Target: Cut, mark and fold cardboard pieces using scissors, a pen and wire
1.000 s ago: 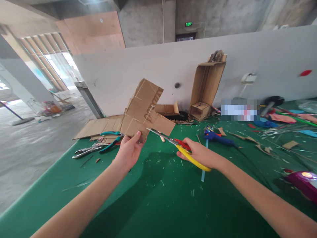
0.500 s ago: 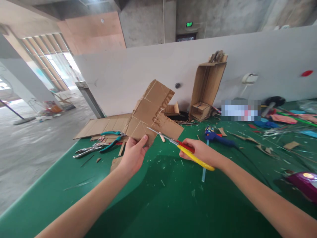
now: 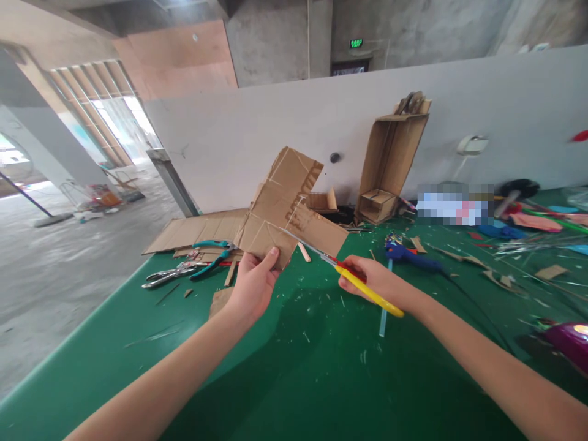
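My left grip point(image 3: 256, 283) pinches the creased cardboard piece point(image 3: 274, 199) — side flap point(image 3: 325, 230) still attached — while my right grip point(image 3: 371, 277) wraps the scissors point(image 3: 377, 299), blades at the cardboard, any cut's depth unclear.

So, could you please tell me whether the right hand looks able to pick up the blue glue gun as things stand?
Probably not yet: the right hand holds the scissors. Otherwise the way looks free, with the glue gun just beyond on the green table.
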Demonstrator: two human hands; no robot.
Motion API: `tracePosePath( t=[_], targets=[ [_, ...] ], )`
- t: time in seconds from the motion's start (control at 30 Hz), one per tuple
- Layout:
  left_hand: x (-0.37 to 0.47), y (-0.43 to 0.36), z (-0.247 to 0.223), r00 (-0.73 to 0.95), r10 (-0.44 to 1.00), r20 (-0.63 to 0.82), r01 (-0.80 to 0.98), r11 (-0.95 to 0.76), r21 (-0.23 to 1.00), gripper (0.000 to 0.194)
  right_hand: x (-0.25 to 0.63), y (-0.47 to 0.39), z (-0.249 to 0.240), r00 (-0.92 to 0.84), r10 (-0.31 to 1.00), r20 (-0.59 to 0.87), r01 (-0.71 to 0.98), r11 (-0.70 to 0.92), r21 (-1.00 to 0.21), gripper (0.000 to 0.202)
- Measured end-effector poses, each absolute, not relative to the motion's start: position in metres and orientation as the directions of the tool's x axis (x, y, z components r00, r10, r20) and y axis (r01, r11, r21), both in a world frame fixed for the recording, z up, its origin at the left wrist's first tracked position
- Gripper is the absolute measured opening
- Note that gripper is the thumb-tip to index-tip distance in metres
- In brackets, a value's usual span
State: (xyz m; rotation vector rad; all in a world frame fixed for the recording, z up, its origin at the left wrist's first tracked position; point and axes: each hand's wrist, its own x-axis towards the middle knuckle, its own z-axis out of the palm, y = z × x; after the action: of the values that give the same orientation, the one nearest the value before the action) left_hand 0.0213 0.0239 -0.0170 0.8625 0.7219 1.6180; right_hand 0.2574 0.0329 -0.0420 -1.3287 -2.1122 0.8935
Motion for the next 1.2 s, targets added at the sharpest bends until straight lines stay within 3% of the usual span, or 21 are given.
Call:
tracePosePath(
  t=[0.63, 0.9, 1.2],
  targets=[
    [0.02, 0.023, -0.019, -0.095, 0.968, 0.232, -0.476, -0.249, 0.843, 0.034, 0.256, 0.032, -0.048, -0.393, 0.915, 0.086, 0.629, 0.336, -0.701, 0.029],
    [0.017, 0.025, -0.021, -0.078, 0.967, 0.244, -0.454, -0.252, 0.855, 0.034, 0.255, 0.027, -0.038, -0.365, 0.929, 0.064, 0.705, 0.32, -0.632, 0.036],
    [0.015, 0.024, -0.021, -0.058, 0.962, 0.267, -0.435, -0.265, 0.86, 0.033, 0.254, 0.027, -0.04, -0.367, 0.918, 0.152, 0.749, 0.389, -0.536, 0.035]
  ],
)
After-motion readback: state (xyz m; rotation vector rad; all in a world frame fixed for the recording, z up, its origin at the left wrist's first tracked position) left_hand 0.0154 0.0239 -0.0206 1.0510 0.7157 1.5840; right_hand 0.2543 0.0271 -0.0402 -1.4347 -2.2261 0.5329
